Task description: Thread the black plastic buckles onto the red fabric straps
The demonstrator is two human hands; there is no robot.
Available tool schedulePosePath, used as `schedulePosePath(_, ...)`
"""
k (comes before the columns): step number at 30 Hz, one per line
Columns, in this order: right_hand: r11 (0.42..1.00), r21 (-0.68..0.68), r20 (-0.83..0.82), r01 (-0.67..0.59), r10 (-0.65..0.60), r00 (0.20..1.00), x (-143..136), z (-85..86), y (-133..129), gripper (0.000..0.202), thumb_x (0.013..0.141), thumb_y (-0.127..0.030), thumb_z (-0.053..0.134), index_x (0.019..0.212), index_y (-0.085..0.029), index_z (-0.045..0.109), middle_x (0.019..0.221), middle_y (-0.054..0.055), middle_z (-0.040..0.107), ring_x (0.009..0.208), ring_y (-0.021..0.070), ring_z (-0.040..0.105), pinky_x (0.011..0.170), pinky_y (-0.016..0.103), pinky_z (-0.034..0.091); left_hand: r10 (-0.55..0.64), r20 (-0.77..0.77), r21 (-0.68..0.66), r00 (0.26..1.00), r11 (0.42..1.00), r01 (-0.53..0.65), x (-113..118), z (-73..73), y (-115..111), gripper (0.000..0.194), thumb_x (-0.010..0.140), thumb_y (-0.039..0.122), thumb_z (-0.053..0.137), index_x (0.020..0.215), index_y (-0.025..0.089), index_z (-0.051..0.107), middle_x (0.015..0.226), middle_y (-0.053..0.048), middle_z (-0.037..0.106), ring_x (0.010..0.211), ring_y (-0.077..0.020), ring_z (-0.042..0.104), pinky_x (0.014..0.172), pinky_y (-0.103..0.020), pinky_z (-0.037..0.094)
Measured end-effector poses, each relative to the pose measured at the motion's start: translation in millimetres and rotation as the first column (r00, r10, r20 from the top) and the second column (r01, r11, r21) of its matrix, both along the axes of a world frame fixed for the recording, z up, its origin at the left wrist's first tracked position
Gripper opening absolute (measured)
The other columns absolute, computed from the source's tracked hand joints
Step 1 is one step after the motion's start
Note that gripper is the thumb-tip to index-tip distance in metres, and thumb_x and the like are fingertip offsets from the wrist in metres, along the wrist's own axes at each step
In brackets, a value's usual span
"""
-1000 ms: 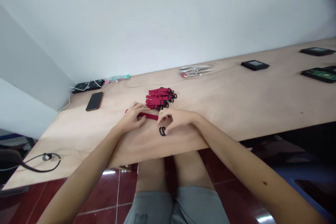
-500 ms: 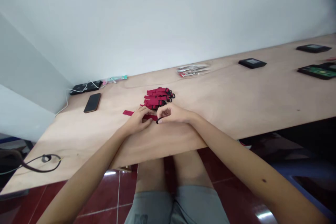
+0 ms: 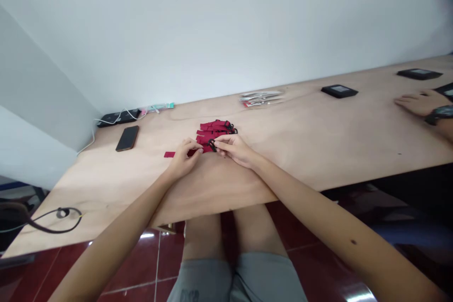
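Near the front of the wooden table, my left hand point(image 3: 184, 156) pinches a red strap point(image 3: 169, 154) whose free end sticks out to its left. At the strap's other end is a black buckle point(image 3: 212, 145), held between the thumb and fingers of my right hand point(image 3: 234, 148). My fingers hide much of the strap's middle. Just beyond both hands lies a pile of similar red straps point(image 3: 213, 133) with black buckles, their buckle ends toward the right.
A phone point(image 3: 127, 138) lies to the left, near a black device point(image 3: 118, 117) with a white cable. Thin packets point(image 3: 261, 98) lie by the wall. Black boxes point(image 3: 339, 91) stand farther right, where another person's hand point(image 3: 419, 102) rests. A dark cable point(image 3: 53, 231) loops at the left edge.
My right hand has raised the black buckle slightly toward the pile, and my left hand has shifted a little along the strap. Another person's hand has come in at the right.
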State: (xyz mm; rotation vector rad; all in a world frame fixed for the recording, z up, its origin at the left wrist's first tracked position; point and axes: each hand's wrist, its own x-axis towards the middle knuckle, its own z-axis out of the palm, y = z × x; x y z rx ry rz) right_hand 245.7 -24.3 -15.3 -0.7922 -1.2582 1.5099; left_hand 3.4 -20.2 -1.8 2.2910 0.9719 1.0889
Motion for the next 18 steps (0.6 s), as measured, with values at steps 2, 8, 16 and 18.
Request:
schedulePosePath(2,1.0,-0.017,-0.021,-0.007,0.007,1.0,-1.6,1.7,-1.0,0.039,0.075,-0.048,0.093,0.088,-0.015,0.078,0.07,0.0,0.066,0.059,0.0099,0.052,0.057,0.025,0.039,0.001,0.014,-0.002,1.0,1.0,-0.001,0.2,-0.4,0.7,0.02,0.103,0.034,0.06,0.094,0.021,0.073,0.095,-0.007,0.068,0.096,-0.0241,0.062,0.089,-0.04,0.049)
schedulePosePath(8,1.0,-0.017,-0.007,-0.009,0.009,1.0,-3.5,-0.2,-0.2,0.041,0.072,-0.048,0.095,0.091,-0.014,0.08,0.071,0.001,0.068,0.06,0.0101,0.054,0.056,0.025,0.039,0.01,0.054,-0.076,0.998,0.997,-0.006,0.5,0.5,1.3,0.023,0.102,0.039,0.063,0.094,0.02,0.073,0.096,-0.007,0.07,0.091,-0.022,0.062,0.085,-0.037,0.051)
schedulePosePath(16,0.998,0.059,0.088,-0.034,0.029,0.996,-10.6,1.6,-1.3,0.048,0.073,-0.056,0.093,0.094,-0.015,0.076,0.071,0.002,0.07,0.059,0.0121,0.058,0.055,0.025,0.041,-0.076,0.09,-0.143,0.993,0.986,0.088,6.3,1.7,-3.6,0.03,0.103,0.045,0.061,0.091,0.019,0.071,0.09,-0.006,0.067,0.084,-0.0196,0.061,0.078,-0.034,0.05)
schedulePosePath(18,0.997,0.071,0.085,-0.015,0.009,0.996,-12.4,3.6,-2.6,0.05,0.08,-0.063,0.086,0.098,-0.018,0.071,0.071,0.001,0.071,0.057,0.0131,0.059,0.054,0.026,0.041,-0.063,0.098,-0.158,0.993,0.984,0.078,6.6,1.1,-3.2,0.03,0.103,0.045,0.061,0.091,0.019,0.071,0.089,-0.005,0.068,0.081,-0.0188,0.06,0.074,-0.033,0.049)
